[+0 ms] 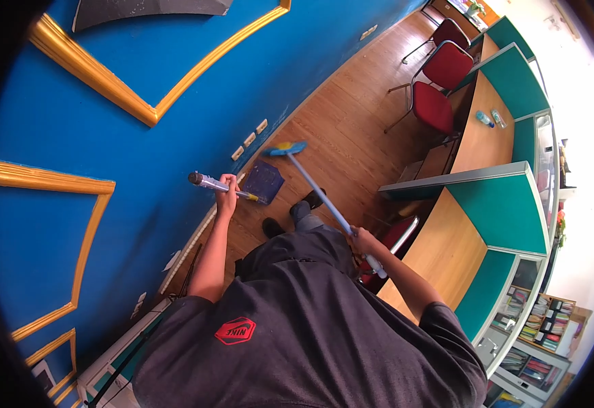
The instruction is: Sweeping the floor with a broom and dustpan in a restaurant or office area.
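Observation:
My left hand is closed around the handle of a long-handled dustpan. Its dark blue pan rests on the wooden floor close to the blue wall, and the dark end of its handle points up and left past my fingers. In my right hand is the light blue pole of a broom, gripped near its top end. The broom's blue and yellow head is slightly blurred and lies just beyond the pan, near the wall's foot. Whether dirt lies in the pan, I cannot tell.
My shoes stand just behind the dustpan. Wall sockets sit low on the blue wall. Along the right run wooden desks with green partitions. Red chairs stand beside them, one close to my right hand.

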A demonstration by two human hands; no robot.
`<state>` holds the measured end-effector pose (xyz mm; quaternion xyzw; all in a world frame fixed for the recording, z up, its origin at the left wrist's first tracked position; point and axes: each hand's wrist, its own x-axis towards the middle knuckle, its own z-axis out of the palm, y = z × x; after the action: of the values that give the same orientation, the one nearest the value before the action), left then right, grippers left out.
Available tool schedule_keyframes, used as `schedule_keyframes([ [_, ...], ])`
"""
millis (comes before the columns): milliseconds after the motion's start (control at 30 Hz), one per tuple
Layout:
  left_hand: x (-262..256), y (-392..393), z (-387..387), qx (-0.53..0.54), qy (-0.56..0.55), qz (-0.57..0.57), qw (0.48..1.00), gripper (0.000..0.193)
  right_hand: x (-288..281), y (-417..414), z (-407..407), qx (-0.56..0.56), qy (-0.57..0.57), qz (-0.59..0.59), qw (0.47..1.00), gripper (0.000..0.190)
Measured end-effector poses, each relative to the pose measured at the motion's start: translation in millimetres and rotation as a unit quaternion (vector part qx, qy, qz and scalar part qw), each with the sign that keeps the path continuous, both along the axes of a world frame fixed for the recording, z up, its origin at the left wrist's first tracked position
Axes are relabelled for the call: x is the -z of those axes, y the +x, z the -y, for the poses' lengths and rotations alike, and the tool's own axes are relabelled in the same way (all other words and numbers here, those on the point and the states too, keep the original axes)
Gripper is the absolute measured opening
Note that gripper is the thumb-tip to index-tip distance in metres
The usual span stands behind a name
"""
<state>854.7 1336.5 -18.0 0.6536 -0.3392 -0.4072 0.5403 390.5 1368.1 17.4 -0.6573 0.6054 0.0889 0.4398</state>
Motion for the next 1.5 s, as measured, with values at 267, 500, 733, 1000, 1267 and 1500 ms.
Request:
schedule_keyframes([
  [267, 15, 13, 18, 0.029, 0.029, 0.014, 0.999, 0.016, -143, -6, -3, 0.144, 0.234, 0.171, 0.946, 0.036],
  [500, 41, 21, 10, 0.021, 0.081, 0.221, 0.972, 0.03, -170, -27, -10, 0.23, 0.156, 0.166, 0.946, 0.038],
  [733, 50, 28, 5, 0.092, 0.235, 0.2, 0.947, 0.028, -19, -43, 27, 0.254, 0.075, 0.141, 0.954, 0.048],
  [1000, 44, 33, 19, 0.136, 0.268, 0.063, 0.952, 0.023, -36, -14, -9, 0.258, 0.187, 0.143, 0.937, 0.063],
  [1267, 34, 21, 34, 0.169, 0.29, 0.082, 0.939, 0.025, -91, -8, -38, 0.345, 0.347, 0.301, 0.819, 0.055],
  [1500, 22, 14, 28, 0.166, 0.252, 0.071, 0.951, 0.024, -160, -35, -48, 0.382, 0.297, 0.335, 0.808, 0.049],
])
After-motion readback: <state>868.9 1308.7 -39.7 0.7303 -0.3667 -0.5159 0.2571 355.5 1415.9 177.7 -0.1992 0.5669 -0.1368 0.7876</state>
